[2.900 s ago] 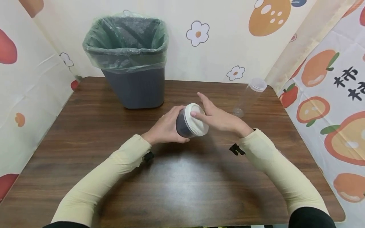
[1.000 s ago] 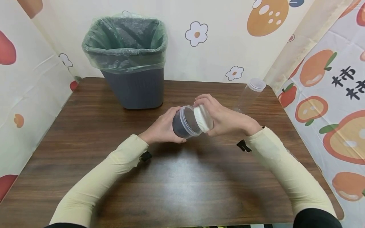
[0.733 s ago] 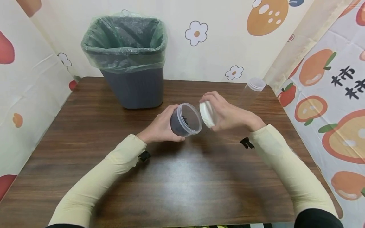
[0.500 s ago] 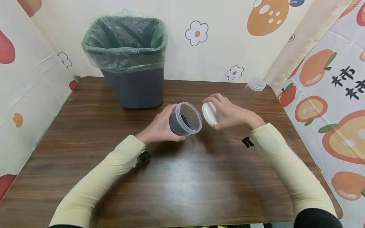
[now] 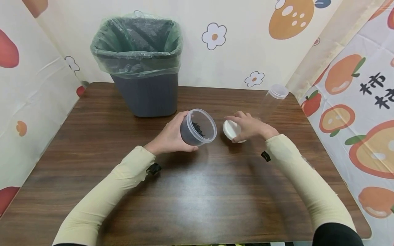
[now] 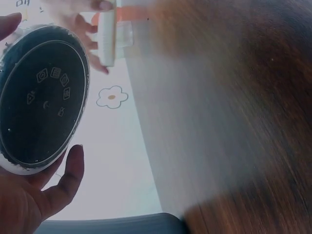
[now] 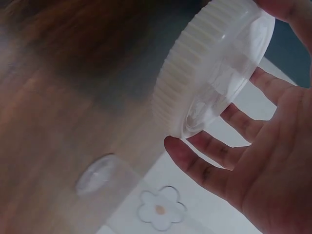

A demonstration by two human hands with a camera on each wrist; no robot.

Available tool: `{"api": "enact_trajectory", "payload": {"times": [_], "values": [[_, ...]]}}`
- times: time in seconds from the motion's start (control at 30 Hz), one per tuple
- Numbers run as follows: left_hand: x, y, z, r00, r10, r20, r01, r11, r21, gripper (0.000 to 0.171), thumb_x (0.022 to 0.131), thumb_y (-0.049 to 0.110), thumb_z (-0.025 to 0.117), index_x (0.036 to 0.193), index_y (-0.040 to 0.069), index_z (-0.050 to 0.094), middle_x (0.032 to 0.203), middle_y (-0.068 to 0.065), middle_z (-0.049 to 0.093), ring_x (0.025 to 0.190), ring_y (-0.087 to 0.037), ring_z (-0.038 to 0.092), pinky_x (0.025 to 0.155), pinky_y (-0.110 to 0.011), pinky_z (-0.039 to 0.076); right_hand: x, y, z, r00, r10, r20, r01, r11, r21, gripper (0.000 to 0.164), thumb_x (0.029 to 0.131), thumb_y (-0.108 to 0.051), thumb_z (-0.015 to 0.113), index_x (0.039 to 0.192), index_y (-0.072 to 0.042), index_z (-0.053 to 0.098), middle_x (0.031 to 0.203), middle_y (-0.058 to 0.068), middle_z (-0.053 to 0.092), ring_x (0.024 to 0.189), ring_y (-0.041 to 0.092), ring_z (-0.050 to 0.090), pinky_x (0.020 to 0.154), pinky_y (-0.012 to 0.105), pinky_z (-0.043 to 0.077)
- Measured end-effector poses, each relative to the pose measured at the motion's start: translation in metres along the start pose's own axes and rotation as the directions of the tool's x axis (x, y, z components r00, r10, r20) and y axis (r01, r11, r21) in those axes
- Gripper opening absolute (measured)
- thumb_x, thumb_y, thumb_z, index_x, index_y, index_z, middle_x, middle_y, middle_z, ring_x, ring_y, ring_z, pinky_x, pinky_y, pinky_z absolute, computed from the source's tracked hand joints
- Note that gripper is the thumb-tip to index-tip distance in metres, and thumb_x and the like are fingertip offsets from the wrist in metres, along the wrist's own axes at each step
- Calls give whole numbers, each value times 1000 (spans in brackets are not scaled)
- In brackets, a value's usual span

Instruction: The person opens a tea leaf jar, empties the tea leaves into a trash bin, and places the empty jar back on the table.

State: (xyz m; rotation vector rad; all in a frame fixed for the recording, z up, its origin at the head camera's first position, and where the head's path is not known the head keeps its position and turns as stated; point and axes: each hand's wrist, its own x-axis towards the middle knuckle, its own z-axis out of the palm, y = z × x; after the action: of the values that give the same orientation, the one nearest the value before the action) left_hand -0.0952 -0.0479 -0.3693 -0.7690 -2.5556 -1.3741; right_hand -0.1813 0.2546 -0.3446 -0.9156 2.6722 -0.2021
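Observation:
My left hand (image 5: 169,138) grips a clear plastic jar (image 5: 188,134) around its side, tilted so its open mouth faces right and toward me. Dark, shredded, leaf-like bits (image 5: 197,129) lie inside. From the left wrist view, the jar's round base (image 6: 44,105) shows with moulded marks. To the right, my right hand (image 5: 253,127) holds a white screw lid (image 5: 231,130) by its edge, low over the table and apart from the jar. The lid's ribbed rim (image 7: 183,68) and the fingertips on it show in the right wrist view.
A dark bin (image 5: 147,97) with a green liner bag (image 5: 136,65) stands at the back left of the brown wooden table (image 5: 191,198). Behind my right hand is a tall clear container with a whitish cap (image 5: 278,91). Printed cloth (image 5: 234,58) hangs around the table.
The white lid was on the jar at first; my right hand has lifted it off and carried it right and down. The jar has shifted slightly left, its mouth uncovered.

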Motion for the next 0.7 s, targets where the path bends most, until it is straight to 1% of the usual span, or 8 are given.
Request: {"api": "enact_trajectory", "payload": {"times": [0.13,0.33,0.47,0.6,0.7], "values": [[-1,-1,-1,1000,5,-13,-5,1000,-6,103,53,33,91,137,8,38,127,-3,47,112,-17,47,92,-39,42,3,7,11,999,16,34,-17,999,27,91,70,-31,81,147,-15,36,139,23,34,118,43,34,87,59,39],[-3,-3,0,999,17,-35,-18,1000,-20,102,52,32,92,136,6,39,127,-6,48,112,-17,47,94,-40,41,3,13,24,998,32,57,-34,999,35,92,71,-33,82,148,-17,35,139,25,32,118,43,34,87,58,39],[-3,-3,-1,999,16,-42,-18,999,-43,103,53,31,92,137,8,38,128,-5,48,114,-16,47,94,-40,40,4,15,28,998,31,62,-33,999,35,94,71,-34,82,149,-16,34,140,24,32,117,42,33,88,57,38],[-4,-3,-2,998,29,-49,-33,997,-76,103,53,29,92,138,9,37,129,-4,49,115,-16,47,95,-40,39,4,16,30,998,26,58,-27,999,32,94,70,-35,83,148,-14,34,140,24,34,117,43,34,88,57,37],[-5,2,-3,997,43,-57,-49,993,-109,102,53,22,93,137,6,38,129,-8,49,116,-20,47,97,-43,37,5,17,31,998,23,50,-24,999,31,94,70,-36,83,148,-14,35,139,25,34,117,44,35,89,57,37]]}}
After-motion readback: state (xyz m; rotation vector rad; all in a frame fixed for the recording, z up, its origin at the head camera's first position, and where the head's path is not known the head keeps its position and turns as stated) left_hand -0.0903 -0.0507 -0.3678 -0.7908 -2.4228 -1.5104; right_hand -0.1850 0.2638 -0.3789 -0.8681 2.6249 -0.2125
